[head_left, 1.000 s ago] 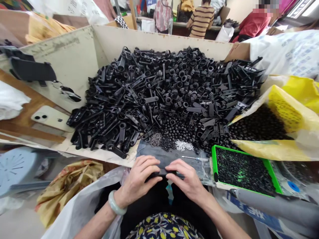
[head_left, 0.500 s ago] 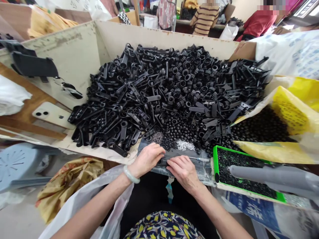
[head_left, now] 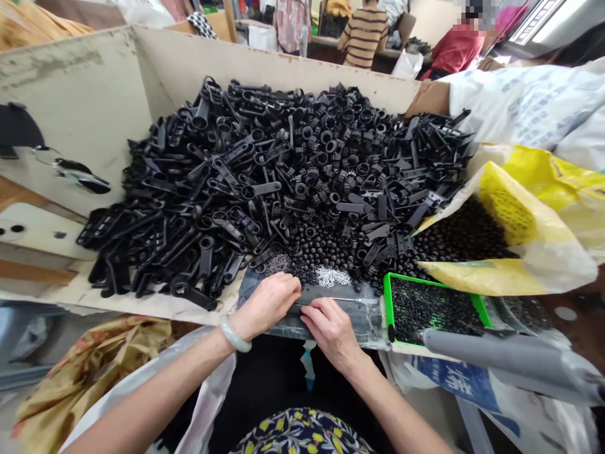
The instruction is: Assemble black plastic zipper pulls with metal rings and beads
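My left hand (head_left: 271,297), with a pale bangle (head_left: 235,334) on its wrist, is closed with the fingertips pinched low over a dark work board (head_left: 283,329). Close beside it, my right hand (head_left: 331,329) has its fingers bent and pressed together. Something dark shows between the fingertips, too small and covered to name. Just beyond the right hand lies a thin metal tool with a clear handle (head_left: 367,301), like a small screwdriver. Silver pins (head_left: 333,276), small black balls (head_left: 321,246) and tiny brownish pieces (head_left: 278,265) sit in piles past my fingers.
A large heap of black plastic handles and rings (head_left: 265,164) fills the pale-walled bin (head_left: 283,60). At right are a green tray (head_left: 388,309) of small black bits, a grey tube (head_left: 491,350) and a yellow bag (head_left: 543,233). A phone (head_left: 42,230) and keys (head_left: 80,175) are left.
The view has swung right, so everything appears farther left. Both hands stay together over the board, with the fingertips slightly closer to each other.
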`<action>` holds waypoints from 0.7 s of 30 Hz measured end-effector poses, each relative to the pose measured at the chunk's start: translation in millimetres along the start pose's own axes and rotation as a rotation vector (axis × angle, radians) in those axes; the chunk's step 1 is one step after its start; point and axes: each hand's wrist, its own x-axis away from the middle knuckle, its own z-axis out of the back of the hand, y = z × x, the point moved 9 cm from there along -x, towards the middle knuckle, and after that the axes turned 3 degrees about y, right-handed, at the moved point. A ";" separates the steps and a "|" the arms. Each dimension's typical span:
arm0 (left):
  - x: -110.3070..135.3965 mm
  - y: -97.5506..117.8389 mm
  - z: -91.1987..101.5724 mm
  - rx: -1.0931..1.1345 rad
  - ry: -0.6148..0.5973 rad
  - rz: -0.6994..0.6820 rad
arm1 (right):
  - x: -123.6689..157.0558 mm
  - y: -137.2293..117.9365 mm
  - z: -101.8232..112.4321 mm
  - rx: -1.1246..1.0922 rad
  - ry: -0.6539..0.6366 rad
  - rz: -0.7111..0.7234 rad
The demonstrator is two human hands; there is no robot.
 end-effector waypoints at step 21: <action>45.3 34.4 -26.9 0.178 0.622 0.000 | 38.0 56.0 75.3 -0.252 0.263 -0.513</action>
